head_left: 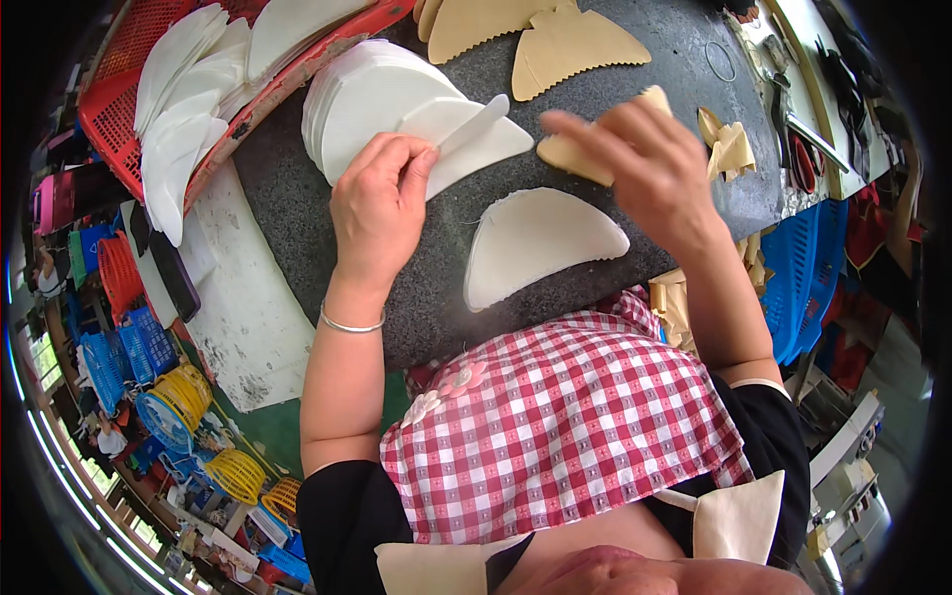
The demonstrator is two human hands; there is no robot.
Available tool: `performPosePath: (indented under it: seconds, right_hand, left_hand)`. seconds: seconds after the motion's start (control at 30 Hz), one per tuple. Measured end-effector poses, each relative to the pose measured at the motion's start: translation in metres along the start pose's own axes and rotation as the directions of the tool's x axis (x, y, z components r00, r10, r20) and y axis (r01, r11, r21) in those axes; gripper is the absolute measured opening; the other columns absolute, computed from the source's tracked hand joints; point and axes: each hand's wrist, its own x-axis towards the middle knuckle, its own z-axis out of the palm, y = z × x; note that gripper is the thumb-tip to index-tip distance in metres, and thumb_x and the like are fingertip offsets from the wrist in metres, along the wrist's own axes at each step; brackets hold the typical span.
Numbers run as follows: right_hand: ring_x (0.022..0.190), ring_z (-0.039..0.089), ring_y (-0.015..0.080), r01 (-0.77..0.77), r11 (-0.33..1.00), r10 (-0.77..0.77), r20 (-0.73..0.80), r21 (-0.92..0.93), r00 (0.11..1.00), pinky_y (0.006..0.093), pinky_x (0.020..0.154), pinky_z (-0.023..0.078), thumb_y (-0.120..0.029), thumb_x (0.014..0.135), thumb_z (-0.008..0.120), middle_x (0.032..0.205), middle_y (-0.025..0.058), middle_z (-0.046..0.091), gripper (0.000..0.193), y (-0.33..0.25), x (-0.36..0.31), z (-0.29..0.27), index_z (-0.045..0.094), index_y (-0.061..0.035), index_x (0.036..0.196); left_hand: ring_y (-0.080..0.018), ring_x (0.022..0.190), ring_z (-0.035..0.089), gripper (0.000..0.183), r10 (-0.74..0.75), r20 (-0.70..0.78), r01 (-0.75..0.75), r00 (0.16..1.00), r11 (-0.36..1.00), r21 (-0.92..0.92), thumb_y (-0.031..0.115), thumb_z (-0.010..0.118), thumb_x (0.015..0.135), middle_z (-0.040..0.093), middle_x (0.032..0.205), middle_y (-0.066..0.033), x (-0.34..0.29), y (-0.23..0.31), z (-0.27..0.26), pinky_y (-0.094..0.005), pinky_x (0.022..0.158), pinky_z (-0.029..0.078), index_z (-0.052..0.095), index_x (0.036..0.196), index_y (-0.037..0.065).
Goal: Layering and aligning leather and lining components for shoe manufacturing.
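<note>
My left hand (382, 193) is closed in a pinch on the edge of a thin white cut piece (451, 129), whose strip-like edge stands up. Beneath it fans a stack of white rounded pieces (362, 84) on the dark stone slab (416, 288). My right hand (654, 169), partly smeared by motion, is over a tan piece (575, 159) with its fingers stretched out; its fingertips show nothing held. Between my hands and closer to me lies a separate cream half-round piece (540, 243), flat on the slab.
Tan pieces with zigzag edges (580, 50) lie at the far side. A red basket (114, 114) of white pieces stands at far left. Crumpled tan scraps (729, 149), tools (813, 139) and a blue crate (803, 278) are at right. A dark phone-like object (174, 278) lies left.
</note>
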Motion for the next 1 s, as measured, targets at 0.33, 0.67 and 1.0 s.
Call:
performPosePath:
  seconds: [0.33, 0.67, 1.0]
  right_hand:
    - [0.094, 0.064, 0.0236, -0.041, 0.997, 0.024, 0.241, 0.063, 0.970, 0.0366, 0.078, 0.054, -0.018, 0.091, 0.067, 0.095, 0.0038, 0.064, 0.033, 0.000, 0.006, 0.030, 0.070, -0.0158, 0.123]
    - [0.075, 0.071, 0.0285, -0.379, 0.836, 0.431, -0.047, 0.397, 0.901, 0.0347, 0.066, 0.056, -0.006, 0.092, 0.069, 0.087, 0.0109, 0.072, 0.007, 0.007, -0.001, -0.009, 0.070, -0.0039, 0.099]
    - [0.079, 0.075, 0.0220, 0.088, 0.995, -0.087, -0.726, -0.036, 0.683, 0.0333, 0.075, 0.061, 0.000, 0.089, 0.071, 0.093, 0.0125, 0.077, 0.017, 0.053, -0.012, -0.072, 0.073, 0.0026, 0.106]
  left_hand:
    - [-0.0202, 0.080, 0.065, 0.006, 0.387, -0.185, -0.371, 0.903, 0.921, 0.114, 0.003, 0.077, 0.087, 0.070, 0.091, -0.0067, -0.018, 0.054, -0.034, -0.0301, 0.070, 0.052, 0.074, 0.092, 0.004]
    - [-0.0285, 0.105, 0.065, 0.027, 0.373, 0.246, -0.368, 0.895, 0.927, -0.070, 0.012, 0.080, 0.081, 0.070, 0.114, -0.0082, -0.016, 0.072, 0.015, -0.0386, 0.084, 0.054, 0.073, 0.106, 0.004]
    - [-0.0237, 0.117, 0.063, 0.030, 0.523, 0.281, -0.548, 0.805, 0.836, 0.012, 0.011, 0.077, 0.085, 0.071, 0.125, -0.0036, 0.017, 0.072, 0.036, -0.0367, 0.094, 0.047, 0.073, 0.115, 0.009]
